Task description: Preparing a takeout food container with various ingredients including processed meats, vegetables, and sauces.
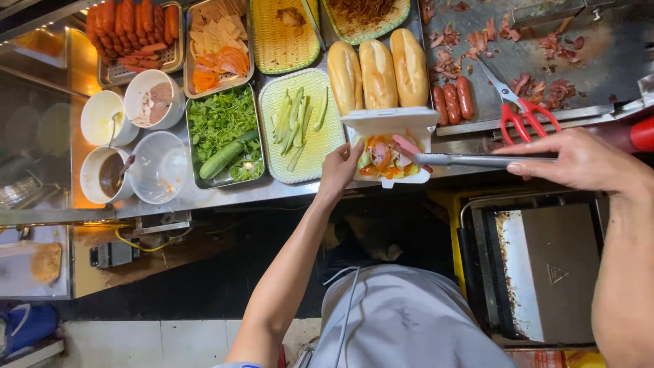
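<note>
An open white foam box (390, 121) sits at the front edge of the steel counter, filled with a sandwich of colourful vegetables and pink meat slices (385, 157). My left hand (340, 167) holds the box's left side. My right hand (579, 161) grips long metal tongs (477, 161), whose tips reach into the filling from the right.
Three bread rolls (377, 73) and sausages (452, 101) lie behind the box. Red-handled scissors (519, 109) rest on the griddle with meat scraps. Trays of cucumber strips (297, 120), herbs (222, 133), sliced fillings and sauce bowls (109, 174) stand to the left. A press grill (545, 266) sits lower right.
</note>
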